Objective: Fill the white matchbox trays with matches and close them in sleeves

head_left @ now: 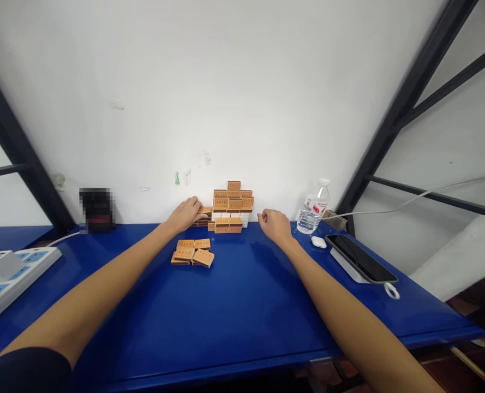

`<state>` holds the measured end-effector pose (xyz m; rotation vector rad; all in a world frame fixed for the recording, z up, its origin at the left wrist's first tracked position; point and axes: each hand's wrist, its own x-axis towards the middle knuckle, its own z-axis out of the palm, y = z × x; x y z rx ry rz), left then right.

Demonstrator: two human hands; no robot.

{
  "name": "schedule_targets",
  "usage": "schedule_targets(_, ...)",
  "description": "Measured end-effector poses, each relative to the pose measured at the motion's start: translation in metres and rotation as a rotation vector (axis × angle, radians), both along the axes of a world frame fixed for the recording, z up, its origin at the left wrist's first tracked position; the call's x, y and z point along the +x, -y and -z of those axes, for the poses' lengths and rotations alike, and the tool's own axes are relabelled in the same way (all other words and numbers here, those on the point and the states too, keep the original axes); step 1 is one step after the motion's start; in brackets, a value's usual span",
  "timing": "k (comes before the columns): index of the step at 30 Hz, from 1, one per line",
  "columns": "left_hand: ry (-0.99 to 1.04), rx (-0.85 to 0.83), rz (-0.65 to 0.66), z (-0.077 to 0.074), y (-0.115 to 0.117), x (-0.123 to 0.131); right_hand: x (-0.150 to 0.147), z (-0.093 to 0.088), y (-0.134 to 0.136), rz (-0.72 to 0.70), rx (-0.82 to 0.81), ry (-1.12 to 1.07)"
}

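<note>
Orange matchboxes form a stepped stack (234, 204) against the white wall, with a single box on top and some white sides showing lower down. At the stack's left end, my left hand (184, 214) has its fingers closed on a matchbox (204, 210), which sits above dark-sided boxes; the hand partly hides them. To the right of the stack, a small gap away, my right hand (275, 225) rests near the table with its fingers curled in, and no object shows in it. A loose pile of matchboxes (192, 252) lies in front of the stack, some overlapping and one tilted.
On the blue table (234, 311), a water bottle (313, 207), a white earphone case (318, 242) and a phone (361, 257) stand or lie at right. A power strip (17, 281) is at left, near a blurred black object (97, 210). Dark metal bars flank the wall.
</note>
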<state>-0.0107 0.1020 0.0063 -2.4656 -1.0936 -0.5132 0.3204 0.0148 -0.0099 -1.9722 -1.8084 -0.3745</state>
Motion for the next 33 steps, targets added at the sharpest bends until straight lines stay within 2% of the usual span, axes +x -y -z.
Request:
schedule_targets(8, 0.001, -0.015, 0.022, -0.007, -0.002, 0.000, 0.001, 0.001, -0.001, 0.000, 0.019, 0.002)
schedule_targets(11, 0.015, -0.006, 0.054, -0.014, 0.007, -0.004, 0.002, 0.001, -0.001, 0.004, 0.026, 0.004)
schedule_targets(15, 0.051, -0.018, 0.186, -0.022, 0.030, -0.013, 0.001, 0.002, -0.001, 0.001, 0.028, 0.010)
schedule_targets(22, -0.006, -0.276, 0.273, -0.020, 0.056, -0.014, 0.001, 0.004, -0.003, -0.005, 0.021, 0.009)
schedule_targets(24, -0.001, -0.335, 0.267, -0.017, 0.060, -0.010, 0.001, 0.005, -0.003, -0.009, 0.029, 0.006)
schedule_targets(27, -0.013, -0.442, 0.192, -0.015, 0.065, -0.006, 0.001, 0.004, -0.002, -0.008, 0.030, -0.005)
schedule_targets(33, 0.088, -0.495, 0.108, -0.027, 0.076, -0.022, -0.010, -0.003, 0.006, -0.090, 0.072, -0.094)
